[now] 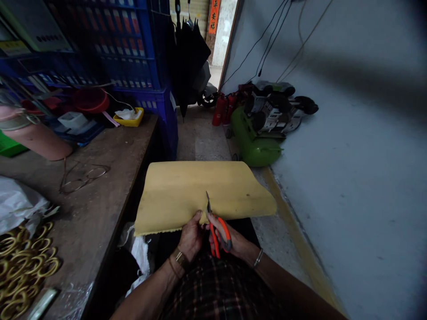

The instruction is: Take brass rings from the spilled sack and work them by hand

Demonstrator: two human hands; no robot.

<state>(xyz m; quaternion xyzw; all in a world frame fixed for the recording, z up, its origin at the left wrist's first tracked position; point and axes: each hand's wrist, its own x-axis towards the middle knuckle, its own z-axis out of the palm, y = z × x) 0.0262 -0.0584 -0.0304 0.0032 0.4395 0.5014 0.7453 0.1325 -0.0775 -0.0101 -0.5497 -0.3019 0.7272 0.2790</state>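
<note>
A wide yellow sheet [187, 186], fabric-like or foam-like, lies across my lap with a rough near edge. My left hand [191, 238] pinches that edge, thumb on top, just left of the middle. In my right hand [230, 238] is a pair of scissors [225, 231] with orange and grey handles. Their dark blades point away from me and overlap the sheet's near edge close to my left thumb. Part of the lower blade is hidden, so how far the cut runs into the sheet cannot be made out.
On the left, a wooden table [110, 195] carries several gold rings [30, 262], eyeglasses [85, 175], a pink flask [40, 133] and a yellow tray [133, 118]. Blue crates [143, 71] stand behind. A green air compressor [253, 138] and red fire extinguishers [222, 109] sit by the wall.
</note>
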